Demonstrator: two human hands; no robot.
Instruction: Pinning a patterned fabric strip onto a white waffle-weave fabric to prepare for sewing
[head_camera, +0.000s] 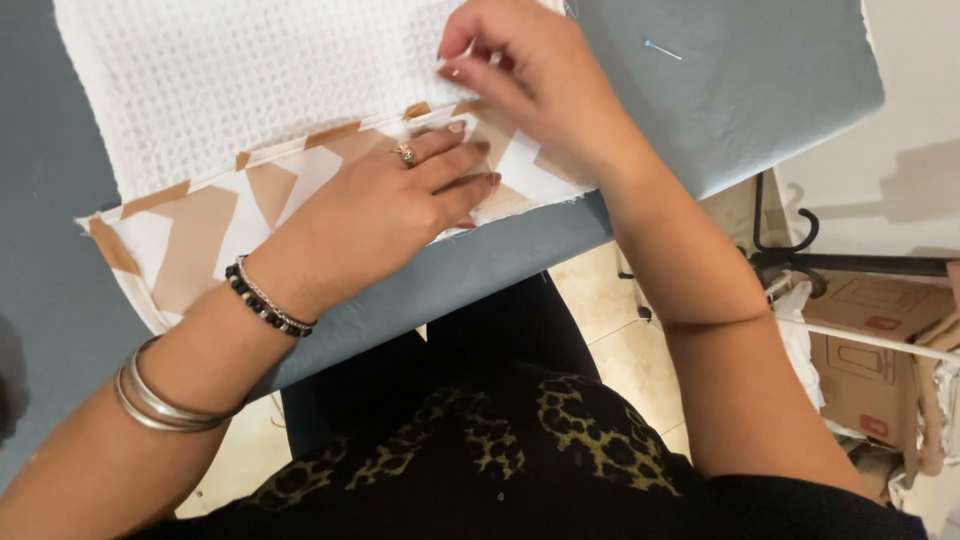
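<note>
Surface: the grey padded surface (720, 100) carries the work and slopes away from you toward the upper right.
Printed cloth: the tan-and-white cloth with a triangle print (190, 235) lies on the surface at the left, its raw edge toward you, running under your left hand.
Waffle cloth: the white waffle-weave cloth (250, 80) lies on top of the printed one, its lower edge running up toward the right.
Left hand: your left hand (385, 205) lies flat with the fingers spread narrow, pressing the printed cloth just below the waffle edge; it grips nothing. It wears a ring, and a bead bracelet and silver bangles sit on that arm.
Right hand: your right hand (530, 85) pinches at the joined edges just beyond your left fingertips; something thin seems to be between the fingertips, but I cannot tell what.
Doing it well: I'd judge you should keep the left palm firm so both layers stay matched, and work close to your fingertips.
Pin: a blue-headed pin (662, 50) is stuck in the surface to the right, well apart from both hands.
Floor: cardboard boxes (870, 360) stand at the lower right.
</note>
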